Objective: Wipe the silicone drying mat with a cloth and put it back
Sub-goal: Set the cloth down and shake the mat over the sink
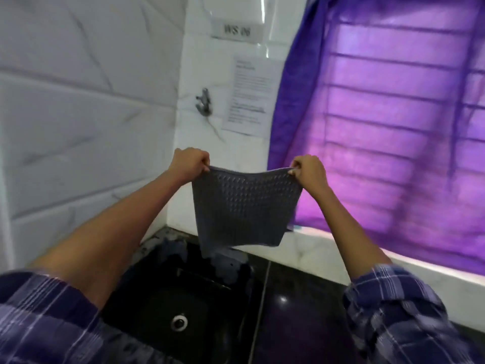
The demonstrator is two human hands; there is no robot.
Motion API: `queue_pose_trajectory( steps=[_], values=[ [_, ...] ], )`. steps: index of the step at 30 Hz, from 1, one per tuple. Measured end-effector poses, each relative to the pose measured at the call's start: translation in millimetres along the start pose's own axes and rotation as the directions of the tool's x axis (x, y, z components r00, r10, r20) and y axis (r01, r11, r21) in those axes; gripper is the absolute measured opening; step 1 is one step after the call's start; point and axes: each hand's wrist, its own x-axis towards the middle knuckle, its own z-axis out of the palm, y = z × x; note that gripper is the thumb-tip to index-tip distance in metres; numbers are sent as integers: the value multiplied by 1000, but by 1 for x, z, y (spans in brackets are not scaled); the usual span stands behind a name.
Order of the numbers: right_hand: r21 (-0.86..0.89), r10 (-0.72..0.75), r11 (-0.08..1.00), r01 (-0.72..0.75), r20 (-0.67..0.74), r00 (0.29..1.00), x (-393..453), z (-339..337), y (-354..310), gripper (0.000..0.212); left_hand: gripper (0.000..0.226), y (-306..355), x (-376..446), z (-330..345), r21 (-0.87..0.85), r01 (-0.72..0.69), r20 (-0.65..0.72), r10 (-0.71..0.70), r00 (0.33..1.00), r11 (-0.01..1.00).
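Observation:
A grey silicone drying mat (pixel 245 210) with a raised dotted texture hangs in the air above the back of a black sink (pixel 168 306). My left hand (pixel 189 164) pinches its upper left corner and my right hand (pixel 308 170) pinches its upper right corner. The mat sags between the two hands and its lower edge curls just above the sink's rear rim. A greyish cloth-like shape (pixel 228 264) lies blurred on the sink's back edge below the mat.
A metal tap (pixel 204 102) sticks out of the white tiled wall behind the mat. A paper notice (pixel 249 97) and a "WS 06" label (pixel 236 30) hang there. A purple curtain (pixel 388 122) covers the window at right above a white sill (pixel 328 249). Dark countertop (pixel 301 319) lies right of the sink.

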Motion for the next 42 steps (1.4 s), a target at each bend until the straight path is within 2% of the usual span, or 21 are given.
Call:
queue_pose_trajectory(
  steps=[2, 3, 5, 7, 8, 11, 14, 18, 21, 23, 25, 27, 31, 33, 35, 37, 40, 42],
  values=[
    [23, -54, 998, 57, -100, 994, -3, 15, -22, 12, 16, -21, -12, -6, -9, 28, -61, -29, 998, 1000],
    [-5, -80, 997, 79, -53, 995, -10, 29, -31, 13, 17, -29, -19, -1, 58, 61, -5, -61, 998, 996],
    [-61, -94, 993, 103, 136, 986, -23, 62, -46, 18, 20, -44, -29, 16, 198, 148, 92, -169, 981, 969],
    [-5, -53, 999, 54, 137, 989, -28, 87, -54, 18, 23, -62, -29, 35, 192, 205, 64, -221, 973, 960],
    [4, -44, 999, 44, 118, 992, -27, 99, -57, 18, 24, -69, -26, 43, 187, 207, 74, -224, 972, 960],
    [24, -26, 999, 22, 208, 978, -33, 134, -62, 19, 24, -95, -15, 60, 187, 203, 129, -229, 965, 961],
    [42, 30, 998, -40, 211, 977, -44, 164, -64, 17, 23, -119, -4, 81, 166, 217, 171, -245, 954, 962],
    [7, 62, 998, -67, 293, 954, -46, 179, -62, 18, 21, -146, -3, 120, 171, 87, 287, -134, 949, 981],
    [-37, 87, 996, -79, 387, 918, -47, 177, -60, 18, 25, -154, 10, 122, 21, 37, 528, -43, 848, 999],
    [-71, 114, 993, -93, 420, 900, -47, 176, -62, 18, 29, -154, 25, 110, -52, 38, 568, -2, 823, 998],
    [-96, 101, 994, -60, 519, 849, -47, 177, -68, 19, 30, -153, 31, 107, -74, 28, 640, 26, 768, 997],
    [-98, 105, 993, -65, 498, 861, -45, 178, -75, 20, 30, -153, 32, 116, -125, -2, 641, 83, 763, 992],
    [-154, 137, 986, -72, 470, 872, -54, 182, -77, 18, 28, -156, 25, 132, -86, 19, 683, 45, 729, 996],
    [-161, 165, 981, -107, 407, 898, -54, 179, -71, 19, 25, -166, 20, 141, -126, 90, 649, 13, 760, 988],
    [-156, 175, 981, -114, 470, 865, -52, 178, -67, 18, 24, -170, 13, 152, -67, 78, 583, -24, 812, 995],
    [-157, 192, 978, -134, 448, 874, -53, 181, -66, 17, 21, -162, 8, 161, -59, 84, 450, -49, 892, 995],
    [-164, 195, 978, -131, 470, 861, -62, 184, -67, 19, 20, -145, 1, 166, 41, 63, 335, -73, 940, 997],
    [-166, 200, 976, -141, 429, 881, -66, 176, -61, 21, 23, -137, 1, 165, 86, 33, 213, -50, 976, 996]
  ],
)
